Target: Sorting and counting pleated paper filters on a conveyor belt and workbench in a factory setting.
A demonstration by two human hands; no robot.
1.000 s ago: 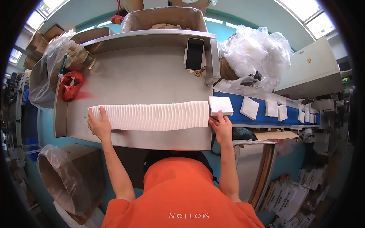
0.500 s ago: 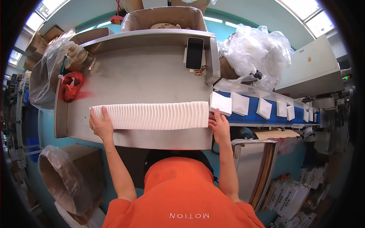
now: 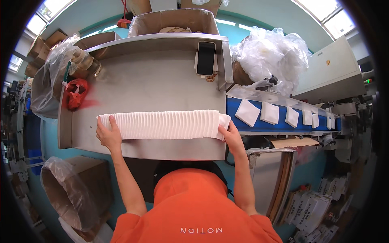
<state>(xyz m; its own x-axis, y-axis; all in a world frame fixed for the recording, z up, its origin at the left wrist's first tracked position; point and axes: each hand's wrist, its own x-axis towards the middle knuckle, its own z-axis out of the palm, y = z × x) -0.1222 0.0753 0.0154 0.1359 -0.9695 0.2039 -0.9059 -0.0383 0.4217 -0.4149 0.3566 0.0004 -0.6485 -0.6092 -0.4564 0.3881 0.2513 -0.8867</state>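
A long row of folded white napkins (image 3: pixel 162 124), standing on edge and packed face to face, lies across the metal table (image 3: pixel 150 77) in front of me. My left hand (image 3: pixel 108 133) is closed round its left end, thumb on the near top side. At the opposite end, my right hand (image 3: pixel 231 137) grips a single white napkin (image 3: pixel 224 120) by its right side. That napkin is slightly tilted and sits against the row's end face; part of it is hidden by my fingers. Just right of this hand, several more napkins (image 3: pixel 247 112) lie spaced out on a blue conveyor belt (image 3: pixel 262 128).
A phone (image 3: pixel 206 58) lies at the table's far right corner, by a raised metal edge. A red plastic bag (image 3: pixel 76 94) and a clear jar (image 3: pixel 86 62) stand at the left. Beyond the table is a lined carton (image 3: pixel 174 18); clear plastic bags (image 3: pixel 275 56) heap behind the belt.
My right hand has taken the nearest napkin off the belt and brought it left to the row's end. The other napkins on the belt have shifted left. My left hand stays put.
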